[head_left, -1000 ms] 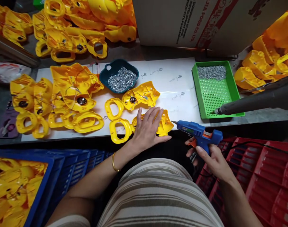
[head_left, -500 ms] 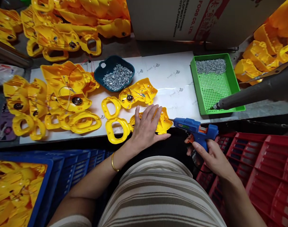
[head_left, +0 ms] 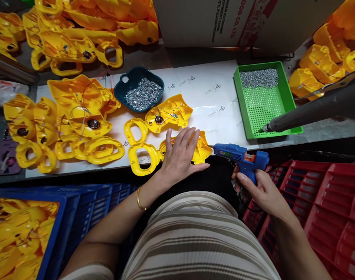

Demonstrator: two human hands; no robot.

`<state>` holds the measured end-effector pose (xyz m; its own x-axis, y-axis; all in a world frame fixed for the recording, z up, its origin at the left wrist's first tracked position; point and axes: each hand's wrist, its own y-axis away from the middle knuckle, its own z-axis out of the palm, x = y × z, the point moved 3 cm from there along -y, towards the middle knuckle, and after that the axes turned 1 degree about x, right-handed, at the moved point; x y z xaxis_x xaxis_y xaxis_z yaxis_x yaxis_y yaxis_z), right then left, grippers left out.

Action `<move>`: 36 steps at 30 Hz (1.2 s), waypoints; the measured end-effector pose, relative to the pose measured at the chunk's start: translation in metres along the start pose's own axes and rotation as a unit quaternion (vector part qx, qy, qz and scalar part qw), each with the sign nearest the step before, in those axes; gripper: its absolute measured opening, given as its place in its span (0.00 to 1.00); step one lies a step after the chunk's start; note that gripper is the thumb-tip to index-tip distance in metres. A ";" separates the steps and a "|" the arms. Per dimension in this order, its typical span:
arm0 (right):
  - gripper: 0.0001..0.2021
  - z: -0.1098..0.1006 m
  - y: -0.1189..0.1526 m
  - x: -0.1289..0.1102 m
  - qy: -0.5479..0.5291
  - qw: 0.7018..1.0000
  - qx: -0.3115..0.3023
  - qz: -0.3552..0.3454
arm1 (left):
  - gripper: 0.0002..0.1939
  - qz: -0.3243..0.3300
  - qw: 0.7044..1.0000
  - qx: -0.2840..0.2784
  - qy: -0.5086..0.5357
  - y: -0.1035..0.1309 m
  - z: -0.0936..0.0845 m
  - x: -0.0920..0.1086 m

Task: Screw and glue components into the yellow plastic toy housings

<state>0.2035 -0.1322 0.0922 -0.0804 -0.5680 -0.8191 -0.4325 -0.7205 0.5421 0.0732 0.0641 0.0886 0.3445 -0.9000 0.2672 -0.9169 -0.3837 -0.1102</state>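
My left hand lies with its fingers spread over a yellow plastic shell half, covering its middle. The shell's oval ring handle pokes out to the left. In my right hand is a blue hot glue gun, its nozzle pointing left at the shell's right edge; whether the tip touches cannot be told. Just beyond lies a second yellow shell half, hollow side up, with a round speaker, a small board and thin wires inside.
A dark teal bowl and a green perforated basket hold small metal screws. Yellow shells are piled at left and behind. A grey pole reaches over the basket. A carton, red crates and a blue crate surround me.
The view has shifted slightly. My left hand stays spread on the shell, and the glue gun keeps almost the same place at its right edge. My right-hand fingers have shifted a little at the trigger.
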 end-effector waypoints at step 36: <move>0.17 0.008 -0.097 -0.083 -0.069 0.983 -0.015 -0.171 | 0.50 -0.098 0.990 0.080 -0.068 -0.068 -0.022 -0.081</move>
<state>0.2451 -0.0121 0.1067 -0.0569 -0.2318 -0.9711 -0.4286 -0.8728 0.2334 0.1027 0.1677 0.0950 0.5462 -0.8207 0.1678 -0.7900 -0.5713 -0.2225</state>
